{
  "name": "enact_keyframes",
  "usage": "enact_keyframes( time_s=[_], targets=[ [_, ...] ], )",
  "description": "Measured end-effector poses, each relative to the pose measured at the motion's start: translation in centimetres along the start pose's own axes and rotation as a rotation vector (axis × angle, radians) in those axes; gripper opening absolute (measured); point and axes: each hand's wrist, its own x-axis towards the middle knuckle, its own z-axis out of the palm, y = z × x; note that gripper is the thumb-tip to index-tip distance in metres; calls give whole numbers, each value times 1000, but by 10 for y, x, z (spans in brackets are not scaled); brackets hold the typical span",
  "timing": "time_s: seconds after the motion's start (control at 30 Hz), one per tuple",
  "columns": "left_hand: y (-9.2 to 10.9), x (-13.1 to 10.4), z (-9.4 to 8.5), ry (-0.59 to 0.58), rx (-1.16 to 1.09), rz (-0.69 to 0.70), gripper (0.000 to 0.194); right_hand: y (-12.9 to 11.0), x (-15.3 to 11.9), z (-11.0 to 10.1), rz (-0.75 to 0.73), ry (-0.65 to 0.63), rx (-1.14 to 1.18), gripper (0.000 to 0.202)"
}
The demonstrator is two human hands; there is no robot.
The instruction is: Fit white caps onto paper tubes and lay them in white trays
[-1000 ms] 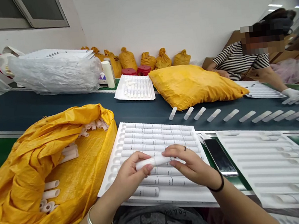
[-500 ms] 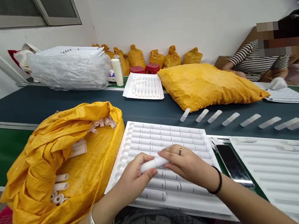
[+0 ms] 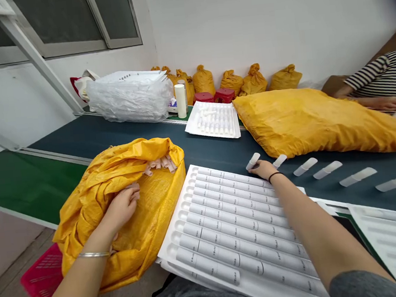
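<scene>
No longer together above the white tray [image 3: 172,250], the left hand [image 3: 122,207] curls inside the yellow sack [image 3: 157,236], contents hidden, while the right hand [image 3: 264,169] pinches a frosted tube [image 3: 253,159] beyond the tray's far edge, suggesting fresh pick-ups.

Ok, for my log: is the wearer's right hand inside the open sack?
No, the right hand is over the belt, at a white tube.

left hand [image 3: 126,206]: fingers [image 3: 133,196] curled, forearm [image 3: 76,288] angled forward | right hand [image 3: 265,169]: arm [image 3: 304,213] outstretched
</scene>
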Motion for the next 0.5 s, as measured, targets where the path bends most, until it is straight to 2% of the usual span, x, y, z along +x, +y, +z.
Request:
enact_keyframes(
  time_s=[0.1,0.13,0.2,0.23,0.27,0.33,0.4,0.5],
  targets=[
    [-9,4,3,39,68,-27,42,4,-22,-12,56,26,-22,46],
    [-11,6,4,47,84,-39,41,2,-38,-14,49,44,-22,48],
    [-12,8,6,44,94,-39,37,-6,-85,-10,-59,34,6,38],
    [-13,9,8,35,87,-24,34,-12,-115,-3,-225,-15,58,27],
    [-12,9,9,25,74,-6,31,-17,-147,7,-423,-125,110,19],
    [-10,11,11,12,37,30,26,-28,-208,33,-686,-265,110,10],
    [-5,11,11,9,-17,65,24,-35,-254,60,-778,-253,3,8],
    [11,7,6,23,-134,136,24,-38,-287,83,-768,-138,-97,24]
  ],
)
